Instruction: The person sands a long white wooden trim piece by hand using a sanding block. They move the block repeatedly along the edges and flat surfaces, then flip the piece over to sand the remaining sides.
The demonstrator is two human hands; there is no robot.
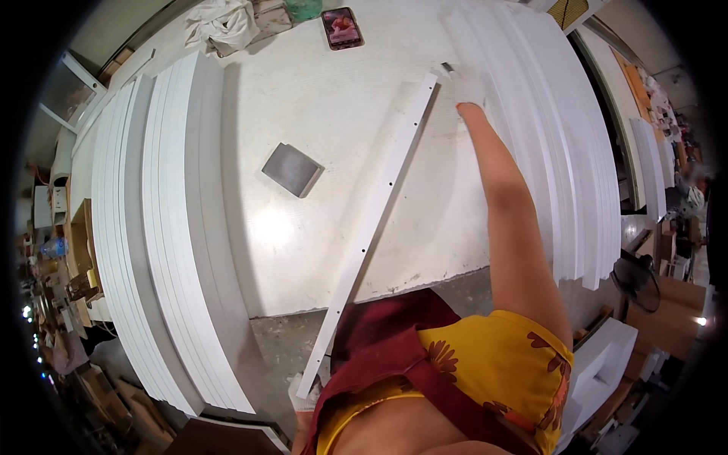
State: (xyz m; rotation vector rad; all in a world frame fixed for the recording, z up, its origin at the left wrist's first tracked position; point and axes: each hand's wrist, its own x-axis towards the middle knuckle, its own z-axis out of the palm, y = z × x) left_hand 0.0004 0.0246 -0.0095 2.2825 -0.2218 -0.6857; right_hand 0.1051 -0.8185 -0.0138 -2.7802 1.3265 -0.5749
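A long, narrow white strip (375,227) with several small dark holes along it lies slantwise over the pale tabletop (265,98). Its near end overhangs the front edge, where my left hand (302,396), in a white knit glove, grips it close to my body. My right arm reaches far across the table. The right hand (469,85), also in a white glove, is blurred and blends into the pale surface by the strip's far end. A small dark and silver piece (448,70) pokes out beside it; its kind is unclear. Left of the strip lies a grey rectangular block (292,170).
Tall stacks of white boards flank the table, one on the left (186,189) and another on the right (561,144). Toward the back are a phone (342,29) with a lit screen and a crumpled white cloth (221,26). A black fan (635,280) stands at right.
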